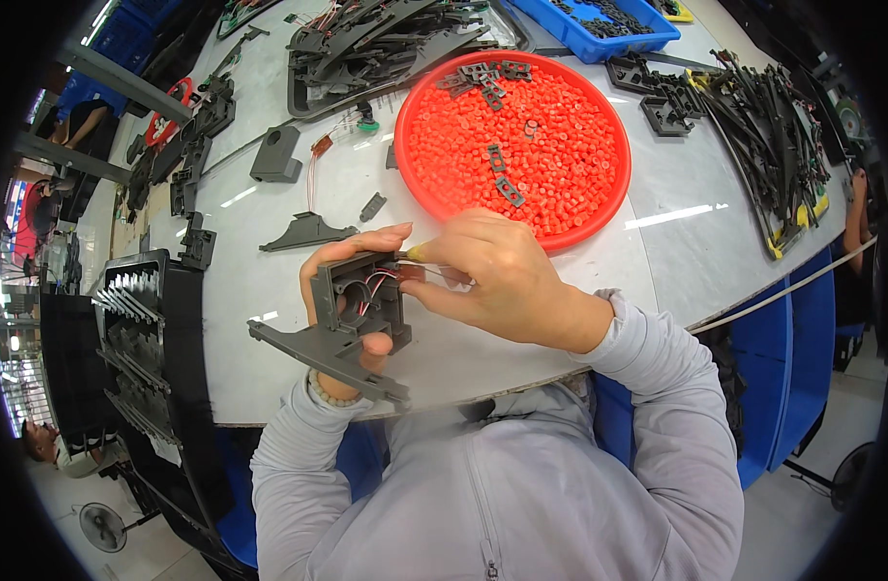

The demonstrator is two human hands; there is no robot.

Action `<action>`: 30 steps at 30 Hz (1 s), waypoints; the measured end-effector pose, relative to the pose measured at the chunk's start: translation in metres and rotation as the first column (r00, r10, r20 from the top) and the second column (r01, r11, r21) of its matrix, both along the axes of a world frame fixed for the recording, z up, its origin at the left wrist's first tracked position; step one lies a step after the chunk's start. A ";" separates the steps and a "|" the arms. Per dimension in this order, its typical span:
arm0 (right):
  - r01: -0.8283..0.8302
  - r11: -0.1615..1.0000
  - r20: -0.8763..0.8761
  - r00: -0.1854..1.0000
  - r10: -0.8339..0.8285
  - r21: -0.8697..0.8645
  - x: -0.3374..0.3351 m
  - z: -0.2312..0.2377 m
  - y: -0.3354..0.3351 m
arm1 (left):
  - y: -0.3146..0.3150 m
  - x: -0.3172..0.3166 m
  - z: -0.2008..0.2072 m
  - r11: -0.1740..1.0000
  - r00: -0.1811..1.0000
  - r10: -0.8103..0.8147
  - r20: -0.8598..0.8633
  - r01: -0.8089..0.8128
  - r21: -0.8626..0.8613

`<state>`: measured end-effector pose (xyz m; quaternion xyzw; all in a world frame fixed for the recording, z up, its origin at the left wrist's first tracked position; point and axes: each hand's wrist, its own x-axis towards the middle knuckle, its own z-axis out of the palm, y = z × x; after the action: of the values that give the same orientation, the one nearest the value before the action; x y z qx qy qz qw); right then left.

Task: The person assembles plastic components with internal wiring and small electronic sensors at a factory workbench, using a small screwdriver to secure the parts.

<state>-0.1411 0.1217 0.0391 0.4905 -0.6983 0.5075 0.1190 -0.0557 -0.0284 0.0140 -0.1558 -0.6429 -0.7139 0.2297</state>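
Note:
Near the table's front edge, my left hand (374, 351) is wrapped round a dark grey plastic housing (352, 302) with a long flat arm jutting to the lower left and right. Thin red and white wires (374, 290) run inside the housing's hollow. My right hand (502, 281) reaches in from the right, thumb and forefinger pinched on the wires at the housing's upper right edge, beside a small reddish-brown piece (408, 272). Beyond my left hand lies a flat dark bracket (306, 231), with a small grey clip (373, 206) next to it.
A round red tray (620, 198) of small red caps, with several grey clips on top, stands beyond my right hand. A grey block (276, 155) lies farther left. Dark parts (366, 48) are piled at the back; long dark strips (768, 145) fill the right. A black rack (139, 339) stands left.

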 end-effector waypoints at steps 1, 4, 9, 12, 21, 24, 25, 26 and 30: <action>0.003 1.000 0.012 1.000 -0.003 0.006 0.001 0.001 0.000 | 0.000 0.000 0.000 0.999 1.000 -0.002 0.012 0.002 0.033; 0.010 1.000 0.036 0.999 -0.010 0.011 0.000 -0.001 -0.001 | 0.008 -0.001 0.006 0.990 0.987 0.134 0.091 -0.130 -0.046; 0.002 1.000 0.033 0.999 -0.003 0.015 0.000 0.001 0.000 | 0.007 -0.001 0.005 0.991 0.988 0.127 0.086 -0.123 -0.050; 0.001 1.000 0.015 1.000 -0.001 0.023 -0.001 0.000 0.000 | 0.008 -0.001 0.006 0.991 0.989 0.124 0.078 -0.119 -0.068; -0.017 0.996 -0.039 0.999 0.020 0.083 -0.001 -0.005 0.002 | 0.001 -0.004 0.000 0.989 0.998 0.003 -0.064 -0.013 -0.146; 0.002 0.998 -0.079 0.997 0.002 0.058 -0.002 -0.009 -0.001 | 0.003 -0.005 -0.003 0.993 0.999 0.019 -0.045 -0.024 -0.112; 0.018 0.999 -0.103 0.995 -0.015 0.030 -0.002 -0.010 -0.002 | 0.003 -0.005 -0.003 0.998 0.999 0.019 -0.033 -0.021 -0.061; 0.033 0.999 -0.126 0.991 -0.033 0.000 -0.001 -0.010 -0.003 | 0.003 -0.005 -0.002 0.998 0.999 0.020 -0.033 -0.022 -0.061; 0.019 0.998 -0.059 0.998 -0.016 0.062 0.001 -0.006 0.000 | 0.003 -0.004 0.001 0.976 0.988 -0.054 0.145 0.021 0.218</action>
<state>-0.1406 0.1216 0.0328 0.5025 -0.7143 0.4699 0.1284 -0.0598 -0.0251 0.0149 -0.0878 -0.5742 -0.7933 0.1826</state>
